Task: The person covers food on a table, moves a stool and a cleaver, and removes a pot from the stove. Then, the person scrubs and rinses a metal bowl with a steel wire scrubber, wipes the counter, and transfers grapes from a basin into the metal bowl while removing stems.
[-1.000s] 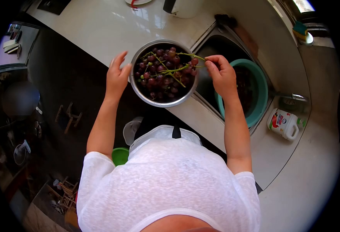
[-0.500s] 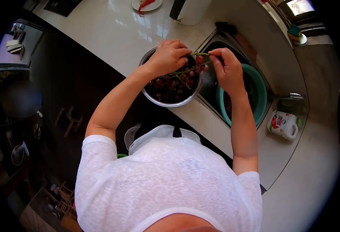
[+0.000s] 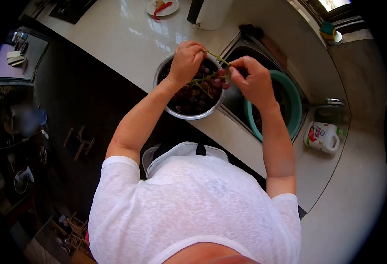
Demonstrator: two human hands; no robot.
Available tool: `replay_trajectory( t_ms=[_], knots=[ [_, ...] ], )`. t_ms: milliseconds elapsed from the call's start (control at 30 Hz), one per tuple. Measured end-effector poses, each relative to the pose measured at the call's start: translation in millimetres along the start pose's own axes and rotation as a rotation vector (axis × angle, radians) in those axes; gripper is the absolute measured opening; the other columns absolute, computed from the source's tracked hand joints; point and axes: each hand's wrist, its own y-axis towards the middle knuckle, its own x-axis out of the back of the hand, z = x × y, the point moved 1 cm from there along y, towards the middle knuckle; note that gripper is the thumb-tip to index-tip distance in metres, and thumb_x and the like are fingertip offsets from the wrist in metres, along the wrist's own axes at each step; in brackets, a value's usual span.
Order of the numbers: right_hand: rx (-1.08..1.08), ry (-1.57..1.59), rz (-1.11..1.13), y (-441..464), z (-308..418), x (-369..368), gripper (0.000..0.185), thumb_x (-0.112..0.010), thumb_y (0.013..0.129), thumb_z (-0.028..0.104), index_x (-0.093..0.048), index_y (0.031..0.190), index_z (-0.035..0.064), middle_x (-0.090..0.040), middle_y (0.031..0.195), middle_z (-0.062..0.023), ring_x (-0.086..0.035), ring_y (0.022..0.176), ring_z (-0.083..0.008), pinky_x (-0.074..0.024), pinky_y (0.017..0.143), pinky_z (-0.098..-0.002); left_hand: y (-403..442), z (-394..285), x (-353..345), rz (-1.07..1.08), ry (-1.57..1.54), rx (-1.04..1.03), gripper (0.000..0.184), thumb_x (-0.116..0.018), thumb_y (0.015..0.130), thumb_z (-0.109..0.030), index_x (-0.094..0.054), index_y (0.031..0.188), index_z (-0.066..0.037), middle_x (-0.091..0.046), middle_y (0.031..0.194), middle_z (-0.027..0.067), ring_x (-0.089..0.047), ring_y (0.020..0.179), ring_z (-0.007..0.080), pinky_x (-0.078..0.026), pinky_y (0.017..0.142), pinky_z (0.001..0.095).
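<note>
A round metal bowl [image 3: 195, 117] of dark red grapes [image 3: 191, 97] stands on the counter beside the sink. Over its far side, my left hand [image 3: 187, 61] pinches one end of a green grape stem [image 3: 216, 57]. My right hand [image 3: 251, 78] grips the stem's other end between thumb and fingers, above the sink edge. A few reddish grapes [image 3: 220, 79] hang from the stalks just below, at the bowl's right rim. Beneath my right forearm, a teal basin [image 3: 295, 94] sits in the sink, partly hidden; dark contents show at its left side.
A white plate [image 3: 172, 9] with a red chilli pepper [image 3: 163, 8] lies at the back of the counter, near a white appliance [image 3: 213, 15]. Right of the sink [image 3: 235, 99] are a faucet [image 3: 334, 102] and a white jug [image 3: 322, 137]. A sponge [image 3: 328, 31] rests farther back.
My left hand has drawn back slightly to the left, and more of the stem shows between my hands. My right hand has shifted a little left. The camera view has also shifted slightly.
</note>
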Motion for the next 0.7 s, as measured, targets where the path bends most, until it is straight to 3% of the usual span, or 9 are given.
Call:
replay_trajectory(
  t_ms=[67, 267, 300, 367, 433, 500, 533, 600, 700],
  knots=[
    [0.042, -0.056, -0.018, -7.0, -5.1, -9.9, 0.009, -0.06, 0.07, 0.005, -0.057, 0.077, 0.0007, -0.057, 0.071, -0.0104, -0.059, 0.06, -0.0201, -0.0466, 0.055, -0.0273, -0.1, 1.7, -1.5, -0.044, -0.404, 0.377, 0.017, -0.045, 0.075, -0.008, -0.06, 0.075, 0.0, -0.057, 0.084, 0.0105, -0.053, 0.081, 0.0221, -0.04, 0.075, 0.0305],
    [-0.033, 0.021, -0.092, -16.2, -12.3, -19.8, 0.009, -0.061, 0.069, 0.006, -0.057, 0.077, 0.0009, -0.058, 0.071, -0.0116, -0.058, 0.061, -0.0227, -0.0458, 0.055, -0.0281, -2.2, -10.2, 3.7, -0.104, -1.046, 0.802, 0.016, -0.047, 0.077, -0.005, -0.058, 0.083, 0.003, -0.055, 0.092, 0.0069, -0.051, 0.082, 0.0139, -0.039, 0.075, 0.023],
    [-0.044, 0.056, -0.116, -16.4, -12.0, -19.5, 0.01, -0.061, 0.069, 0.006, -0.058, 0.077, 0.0009, -0.058, 0.072, -0.0118, -0.058, 0.061, -0.0232, -0.0458, 0.055, -0.0281, -2.3, -10.7, 2.6, -0.103, -1.042, 0.798, 0.016, -0.047, 0.077, -0.005, -0.058, 0.083, 0.003, -0.055, 0.092, 0.0069, -0.051, 0.082, 0.0139, -0.039, 0.075, 0.023],
    [-0.045, 0.053, -0.117, -16.9, -9.4, -20.9, 0.01, -0.061, 0.069, 0.006, -0.058, 0.077, 0.0009, -0.058, 0.072, -0.0117, -0.058, 0.061, -0.0231, -0.046, 0.055, -0.0281, -4.1, -7.1, -1.7, -0.106, -0.645, 0.643, 0.016, -0.047, 0.078, -0.006, -0.058, 0.084, 0.003, -0.056, 0.09, 0.0072, -0.051, 0.081, 0.0135, -0.039, 0.075, 0.0228],
    [-0.046, 0.045, -0.113, -17.7, -8.6, -23.4, 0.01, -0.061, 0.07, 0.006, -0.058, 0.077, 0.0008, -0.058, 0.072, -0.0117, -0.058, 0.061, -0.023, -0.0462, 0.056, -0.0281, -7.2, 7.4, -10.1, -0.117, -0.591, 0.621, 0.016, -0.047, 0.078, -0.006, -0.058, 0.083, 0.003, -0.056, 0.089, 0.0068, -0.051, 0.08, 0.0134, -0.039, 0.075, 0.0229],
    [-0.042, 0.025, -0.121, -18.9, -10.6, -26.6, 0.01, -0.062, 0.072, 0.007, -0.058, 0.078, 0.0001, -0.058, 0.068, -0.0067, -0.054, 0.059, -0.0113, -0.044, 0.055, -0.0235, -7.1, 11.1, -12.5, -0.132, -0.54, 0.601, 0.015, -0.047, 0.078, -0.006, -0.058, 0.083, 0.003, -0.056, 0.088, 0.0064, -0.051, 0.08, 0.0133, -0.039, 0.076, 0.0229],
    [-0.04, 0.023, -0.119, -19.3, -10.5, -26.4, 0.01, -0.062, 0.072, 0.007, -0.058, 0.078, 0.0001, -0.058, 0.068, -0.0067, -0.054, 0.059, -0.0113, -0.044, 0.055, -0.0235, -6.9, 6.6, -12.0, -0.106, -0.635, 0.689, 0.015, -0.047, 0.078, -0.006, -0.058, 0.083, 0.002, -0.056, 0.087, 0.0056, -0.05, 0.08, 0.0127, -0.039, 0.075, 0.0228],
    [-0.055, 0.029, -0.14, -20.7, -10.9, -25.9, 0.009, -0.061, 0.07, 0.006, -0.058, 0.076, 0.0, -0.058, 0.071, -0.011, -0.058, 0.06, -0.021, -0.0464, 0.055, -0.0271, -9.0, 6.5, -11.0, -0.08, -0.729, 0.778, 0.015, -0.047, 0.078, -0.006, -0.058, 0.083, 0.002, -0.056, 0.086, 0.0048, -0.05, 0.08, 0.0121, -0.039, 0.074, 0.0228],
    [-0.111, 0.05, -0.168, -18.3, -9.4, -14.7, 0.008, -0.061, 0.07, 0.006, -0.058, 0.075, -0.0002, -0.059, 0.069, -0.0097, -0.058, 0.059, -0.0169, -0.0461, 0.054, -0.0258, -13.2, 14.0, -4.3, 0.104, -0.556, 0.596, 0.014, -0.048, 0.079, -0.008, -0.059, 0.084, 0.0, -0.056, 0.086, 0.0054, -0.052, 0.079, 0.016, -0.04, 0.074, 0.0242]
  ],
)
